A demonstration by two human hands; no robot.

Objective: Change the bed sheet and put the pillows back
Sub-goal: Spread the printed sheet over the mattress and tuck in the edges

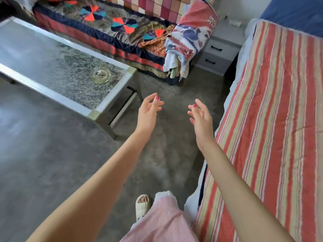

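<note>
Your hands, left (148, 110) and right (201, 117), hang over a strip of bare grey carpet (166, 154), holding nothing, with open floor between and ahead of them. On your left the glass-topped desk (52, 67) closes that side, its near corner just beside your left hand. On your right the bed with the striped sheet (271, 119) walls the strip along its whole length. Straight ahead, the quilted couch (104, 32), a rolled bundle of bedding (188, 37) and a white nightstand (218, 53) block the far end.
</note>
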